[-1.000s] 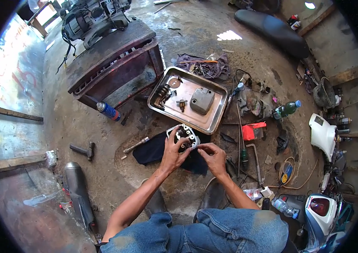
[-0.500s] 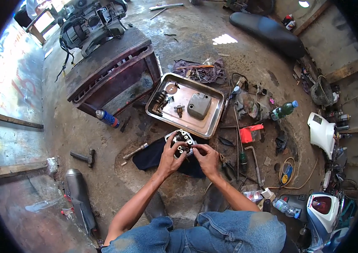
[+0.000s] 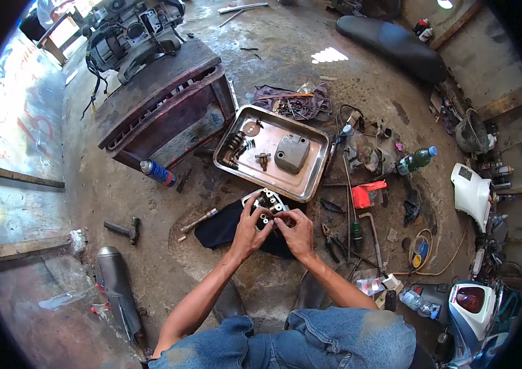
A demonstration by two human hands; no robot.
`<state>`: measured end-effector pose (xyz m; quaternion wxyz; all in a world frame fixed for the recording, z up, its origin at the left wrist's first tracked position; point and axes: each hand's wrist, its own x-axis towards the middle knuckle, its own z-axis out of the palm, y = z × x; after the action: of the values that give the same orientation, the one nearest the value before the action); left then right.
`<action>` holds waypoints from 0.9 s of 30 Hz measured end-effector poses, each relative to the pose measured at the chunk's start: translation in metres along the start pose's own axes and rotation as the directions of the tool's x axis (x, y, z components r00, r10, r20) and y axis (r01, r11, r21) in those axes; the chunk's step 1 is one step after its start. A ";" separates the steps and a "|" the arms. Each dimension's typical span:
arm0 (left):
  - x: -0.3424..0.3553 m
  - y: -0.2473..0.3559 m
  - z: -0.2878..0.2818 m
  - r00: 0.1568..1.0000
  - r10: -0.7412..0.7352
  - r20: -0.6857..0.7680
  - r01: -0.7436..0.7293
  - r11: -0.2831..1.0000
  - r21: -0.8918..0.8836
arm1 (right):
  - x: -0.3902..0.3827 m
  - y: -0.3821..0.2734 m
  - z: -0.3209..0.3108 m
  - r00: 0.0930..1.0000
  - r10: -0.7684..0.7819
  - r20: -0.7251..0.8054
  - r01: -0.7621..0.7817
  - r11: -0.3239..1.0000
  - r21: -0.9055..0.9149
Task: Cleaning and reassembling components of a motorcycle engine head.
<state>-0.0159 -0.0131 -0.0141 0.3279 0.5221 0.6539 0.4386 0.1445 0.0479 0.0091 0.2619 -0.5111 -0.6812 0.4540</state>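
- Two bare hands, your left hand point(image 3: 247, 233) and your right hand point(image 3: 297, 236), meet over a pale metal casting point(image 3: 270, 200), an engine part with round holes and raised posts.
- The casting sits above a dark cloth point(image 3: 213, 232) spread on the floor point(image 3: 169, 270); whether it rests there or is slightly lifted, you cannot tell from this angle.
- Your left hand grasps the casting's left and near side, thumb and forefinger arched around it.
- Your right hand is at the casting's right side, thumb and forefinger drawn close together. Whether a small piece sits between those fingertips cannot be told.
- Just beyond, a shallow metal tray point(image 3: 284, 179) holds a box-shaped grey cover point(image 3: 293, 154), a small brass-toned fitting point(image 3: 263, 161), a flat disc point(image 3: 251, 128) and dark metal parts point(image 3: 234, 145) along its left end.
- Pliers point(image 3: 328, 236) and a green-handled screwdriver point(image 3: 356, 230) lie to your right; a hammer point(image 3: 124, 230) lies well to your left.
- The step in hand appears to be close fingertip work on the casting, left hand steadying, right hand on a small detail.
- Your next move seems to call for a firm left hold and a light, exact right touch, guided partly by feel, since your fingers hide the contact.
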 end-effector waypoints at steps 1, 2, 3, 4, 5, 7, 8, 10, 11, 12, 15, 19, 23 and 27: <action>0.000 0.000 -0.001 1.000 -0.003 0.009 0.003 1.000 -0.009 | 0.000 0.000 0.001 1.000 0.000 0.002 0.000 1.000 0.001; 0.000 -0.001 -0.002 1.000 -0.004 0.008 0.004 1.000 -0.008 | 0.000 0.000 0.003 0.999 0.046 0.001 -0.046 0.998 0.038; 0.000 -0.001 -0.002 1.000 -0.001 0.012 0.001 1.000 -0.001 | 0.000 -0.001 0.004 0.996 0.092 0.003 -0.092 0.993 0.075; 0.000 0.000 -0.002 1.000 0.004 0.017 -0.004 1.000 0.005 | 0.000 -0.001 0.005 0.996 0.092 0.002 -0.092 0.993 0.074; 0.001 0.000 -0.002 1.000 0.005 0.016 -0.005 1.000 0.003 | 0.000 -0.001 0.006 0.996 0.092 -0.006 -0.091 0.994 0.066; 0.001 0.000 -0.002 1.000 0.004 0.024 -0.004 1.000 -0.004 | 0.001 0.003 0.006 0.996 0.092 -0.015 -0.091 0.994 0.056; 0.001 -0.001 -0.002 1.000 0.005 0.024 -0.004 1.000 -0.006 | 0.003 0.007 0.007 0.994 0.110 -0.011 -0.109 0.993 0.052; 0.002 -0.001 -0.004 0.999 0.008 0.034 -0.008 1.000 -0.005 | 0.005 0.005 0.007 0.992 0.128 -0.006 -0.127 0.991 0.047; 0.001 0.000 -0.005 0.999 0.007 0.033 -0.007 1.000 -0.005 | 0.006 -0.001 0.007 0.985 0.174 0.009 -0.174 0.983 0.050; 0.000 0.000 -0.006 0.999 -0.018 0.042 0.019 1.000 -0.022 | 0.007 -0.005 0.007 0.975 0.220 0.024 -0.221 0.974 0.052; 0.000 0.002 -0.007 0.998 -0.044 0.052 0.045 0.998 -0.033 | 0.012 -0.004 0.006 0.940 0.341 0.004 -0.341 0.940 0.015; 0.005 0.004 -0.007 0.996 -0.055 0.064 0.056 0.998 -0.020 | 0.018 0.021 0.006 0.950 0.312 0.008 -0.312 0.950 0.015; 0.009 0.008 -0.011 0.993 -0.085 0.083 0.089 0.995 -0.051 | 0.023 0.036 -0.002 0.925 0.352 0.144 -0.379 0.888 0.261; 0.017 0.000 -0.016 0.995 -0.096 0.009 0.096 0.995 0.004 | 0.022 0.032 0.004 0.943 0.304 0.136 -0.332 0.887 0.320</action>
<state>-0.0340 -0.0006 -0.0074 0.3507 0.4925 0.6776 0.4188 0.1486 0.0695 -0.0232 0.2395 -0.5439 -0.5102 0.6217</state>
